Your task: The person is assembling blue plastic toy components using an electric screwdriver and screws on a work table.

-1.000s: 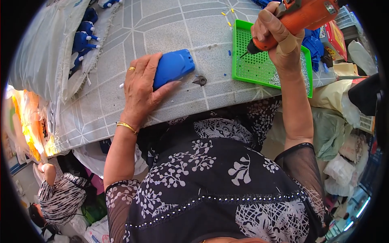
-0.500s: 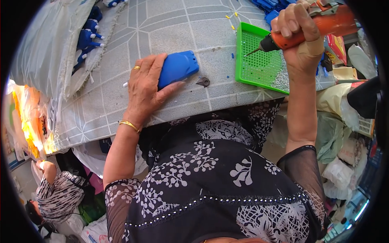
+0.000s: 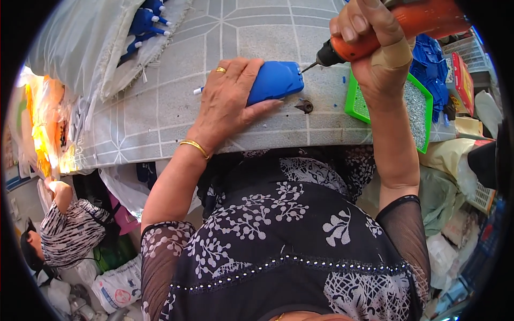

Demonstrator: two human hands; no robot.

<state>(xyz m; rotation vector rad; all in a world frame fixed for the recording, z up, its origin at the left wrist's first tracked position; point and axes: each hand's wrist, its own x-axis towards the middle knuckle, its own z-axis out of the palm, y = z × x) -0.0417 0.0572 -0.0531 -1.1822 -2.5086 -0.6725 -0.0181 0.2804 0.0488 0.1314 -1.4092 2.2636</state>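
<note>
My left hand (image 3: pixel 227 99) lies over a blue plastic casing (image 3: pixel 279 81), fingers and thumb gripping its left part against the table. A small white stub (image 3: pixel 198 90) sticks out to the left of that hand. My right hand (image 3: pixel 384 61) is wrapped round an orange power screwdriver (image 3: pixel 356 47) with a black chuck. Its thin bit points left and down, its tip at or just by the casing's right end; contact cannot be made out. Below the casing sits a small dark pointed piece (image 3: pixel 304 106).
A green perforated tray (image 3: pixel 426 131) with many small silvery screws stands under my right forearm. Blue plastic parts (image 3: pixel 428 72) are piled behind it. At the left, a whitish sack (image 3: pixel 80 48) lies beside blue pieces with white tips (image 3: pixel 147 24). Another person (image 3: pixel 72 230) is at the lower left.
My right hand has brought the screwdriver left, from over the tray to the casing's right end. My left hand keeps its hold on the casing. The whole view has shifted.
</note>
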